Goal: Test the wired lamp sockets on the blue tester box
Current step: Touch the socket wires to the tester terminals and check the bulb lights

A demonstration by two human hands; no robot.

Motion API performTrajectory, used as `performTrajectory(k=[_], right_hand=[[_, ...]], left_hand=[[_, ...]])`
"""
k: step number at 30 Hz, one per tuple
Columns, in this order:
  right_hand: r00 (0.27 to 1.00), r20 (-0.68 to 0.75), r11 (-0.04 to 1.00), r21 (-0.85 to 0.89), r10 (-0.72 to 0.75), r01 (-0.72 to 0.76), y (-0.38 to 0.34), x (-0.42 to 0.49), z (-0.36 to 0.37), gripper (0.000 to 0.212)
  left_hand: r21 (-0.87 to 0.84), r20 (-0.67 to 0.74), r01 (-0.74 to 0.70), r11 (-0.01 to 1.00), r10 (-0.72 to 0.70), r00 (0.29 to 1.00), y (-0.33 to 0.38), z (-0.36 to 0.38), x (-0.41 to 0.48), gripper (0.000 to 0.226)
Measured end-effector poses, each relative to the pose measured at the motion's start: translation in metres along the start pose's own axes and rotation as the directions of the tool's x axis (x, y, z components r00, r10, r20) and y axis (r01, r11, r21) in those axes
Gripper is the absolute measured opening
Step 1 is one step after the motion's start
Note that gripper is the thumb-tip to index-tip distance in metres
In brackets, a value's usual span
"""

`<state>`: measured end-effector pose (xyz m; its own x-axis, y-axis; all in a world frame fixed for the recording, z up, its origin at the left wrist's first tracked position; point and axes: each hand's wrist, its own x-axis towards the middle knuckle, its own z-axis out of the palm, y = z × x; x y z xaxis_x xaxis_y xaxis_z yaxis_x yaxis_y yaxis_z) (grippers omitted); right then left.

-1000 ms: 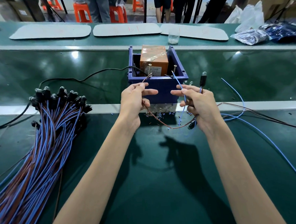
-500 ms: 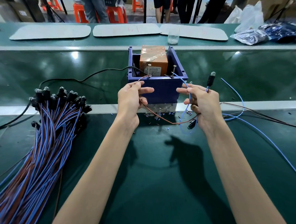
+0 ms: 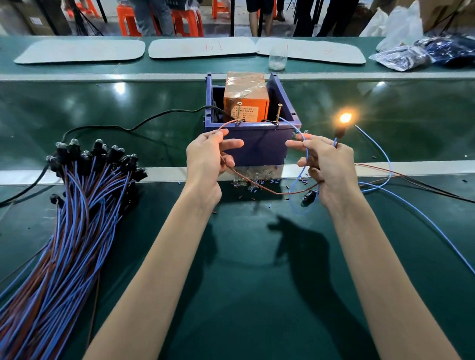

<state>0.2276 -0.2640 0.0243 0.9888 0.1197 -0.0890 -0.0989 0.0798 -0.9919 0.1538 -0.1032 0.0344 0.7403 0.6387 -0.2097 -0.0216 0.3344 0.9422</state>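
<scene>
Lamp socket [image 3: 340, 131]: lit, tilted up, right of the blue box [image 3: 256, 147], just above the right hand [image 3: 328, 169], which pinches its blue wire [image 3: 297, 131] against the box's right screw [image 3: 279, 112]. Left hand [image 3: 208, 162] pinches the brown wire [image 3: 226, 125] at the left screw [image 3: 239, 113]. Box holds an orange block [image 3: 245, 95]. Socket bundle [image 3: 80, 201]: left of box, nearer the left hand.

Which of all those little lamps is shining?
The lamp the right hand holds up, just right of the blue tester box. It glows orange; the bundled lamps on the left are dark.
</scene>
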Motion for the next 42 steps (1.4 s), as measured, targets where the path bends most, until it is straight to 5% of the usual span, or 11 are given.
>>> performTrajectory(k=[4,8,12,15,18,22,27,29,33,38,42], right_hand=[[1.000,-0.028,0.982,-0.190,-0.006,0.001,-0.002,0.004,-0.006,0.021],[0.999,0.004,0.828,-0.560,0.037,-0.028,-0.009,0.005,-0.016,0.038],[0.996,-0.030,0.537,-0.844,-0.080,0.018,-0.015,-0.002,-0.022,0.055],[0.999,0.000,0.577,-0.816,-0.052,0.029,-0.024,-0.004,-0.026,0.056],[0.977,0.023,0.555,-0.820,-0.211,0.139,-0.028,-0.005,-0.028,0.038],[0.765,0.121,0.316,-0.862,-0.632,0.397,-0.027,-0.012,-0.023,0.024],[0.607,0.159,0.192,-0.860,-0.779,0.472,-0.021,-0.012,-0.013,0.031],[0.703,0.208,0.147,-0.901,-0.681,0.409,-0.013,-0.005,-0.015,0.031],[0.963,0.140,0.035,-0.988,-0.232,0.152,0.009,0.006,-0.026,0.031],[0.986,0.162,0.138,-0.978,0.043,0.155,0.018,0.013,-0.034,0.026],[0.987,0.134,0.139,-0.983,0.086,0.122,0.014,0.010,-0.034,0.027]], left_hand=[[-0.009,-0.024,-0.004,1.000,0.003,1.000,-0.001,0.002,-0.004,0.017],[0.285,0.312,-0.031,0.958,-0.062,0.948,0.006,-0.005,-0.007,0.039],[0.632,0.523,-0.181,0.753,-0.243,0.817,0.012,-0.016,-0.005,0.063],[0.761,0.476,-0.230,0.607,-0.281,0.833,0.014,-0.021,-0.002,0.060],[0.862,0.419,-0.293,0.414,-0.256,0.871,0.017,-0.030,0.003,0.052],[0.926,0.358,-0.308,0.220,-0.248,0.900,0.027,-0.047,0.009,0.044],[0.951,0.276,-0.237,0.198,-0.204,0.939,0.036,-0.072,0.019,0.037],[0.972,0.212,-0.190,0.136,-0.168,0.963,0.036,-0.082,0.026,0.034],[0.996,0.092,-0.090,0.026,-0.091,0.992,0.033,-0.100,0.036,0.033],[0.996,0.002,-0.002,0.092,0.003,1.000,0.035,-0.113,0.043,0.038],[1.000,-0.030,0.030,0.004,-0.094,0.995,0.025,-0.110,0.043,0.034]])
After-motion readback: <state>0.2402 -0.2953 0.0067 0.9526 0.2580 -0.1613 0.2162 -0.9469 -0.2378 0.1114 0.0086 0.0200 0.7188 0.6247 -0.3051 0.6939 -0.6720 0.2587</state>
